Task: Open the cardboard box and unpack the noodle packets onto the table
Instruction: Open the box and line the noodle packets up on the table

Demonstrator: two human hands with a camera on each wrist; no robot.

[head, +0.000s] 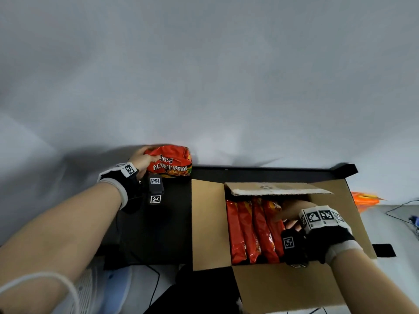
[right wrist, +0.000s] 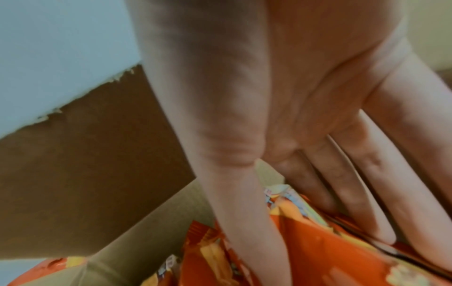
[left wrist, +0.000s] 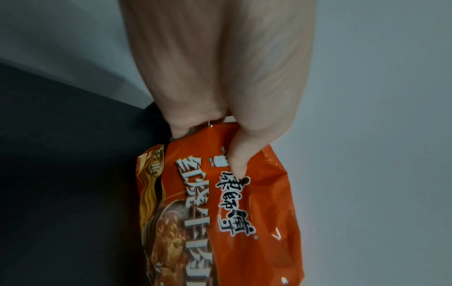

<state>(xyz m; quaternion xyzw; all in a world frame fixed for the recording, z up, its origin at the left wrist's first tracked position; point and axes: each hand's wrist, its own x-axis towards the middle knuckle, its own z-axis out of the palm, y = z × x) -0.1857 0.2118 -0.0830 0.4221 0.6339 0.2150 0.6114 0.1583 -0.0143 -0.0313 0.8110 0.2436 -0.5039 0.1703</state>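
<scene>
The open cardboard box [head: 208, 223] sits on the right half of the black table [head: 158, 234], with several red noodle packets [head: 249, 232] standing on edge inside. My right hand [head: 292, 209] reaches into the box at its right side. In the right wrist view the right hand [right wrist: 322, 238] has its thumb in front of one packet [right wrist: 330, 267] and its fingers behind it, pinching the top. My left hand [head: 142, 158] holds another noodle packet [head: 170, 162] by its end at the table's far left corner. Its thumb and fingers [left wrist: 234, 151] pinch that packet [left wrist: 244, 222].
The box's four flaps are folded out; the far flap [head: 276, 189] hangs over the packets. An orange packet [head: 365, 198] lies beyond the right flap, off the table. Cables [head: 401, 211] run at the far right. A grey wall stands behind the table.
</scene>
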